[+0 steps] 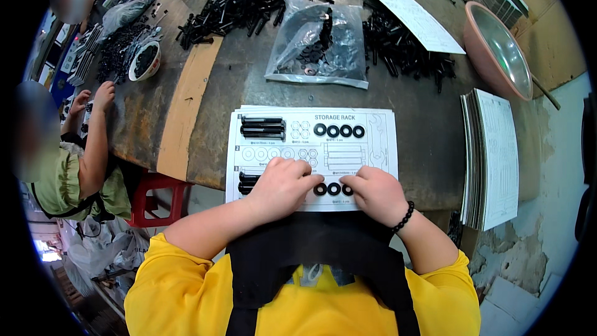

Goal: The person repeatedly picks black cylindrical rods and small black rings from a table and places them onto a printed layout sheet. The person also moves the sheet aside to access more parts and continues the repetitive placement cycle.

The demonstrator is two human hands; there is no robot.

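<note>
A printed sheet (298, 114) with part outlines lies on top of a stack at the table's front edge. Black bolts (262, 128) rest in its upper left, and a row of black washers (339, 130) sits at its upper right. My left hand (280, 183) is curled over the lower middle, partly covering more black bolts (248, 182). Its fingertips are beside the lower row of black washers (334, 189). My right hand (374, 191), also curled, has its fingertips at the right end of that row. What either hand pinches, if anything, is hidden.
Beyond the sheet lies a clear plastic bag (317, 43) of dark parts, between heaps of black bolts (233, 12). A pink-rimmed basin (497, 50) and a stack of printed sheets (491, 158) stand at right. At left, a co-worker's hands (93, 98) are near a small bowl (145, 61).
</note>
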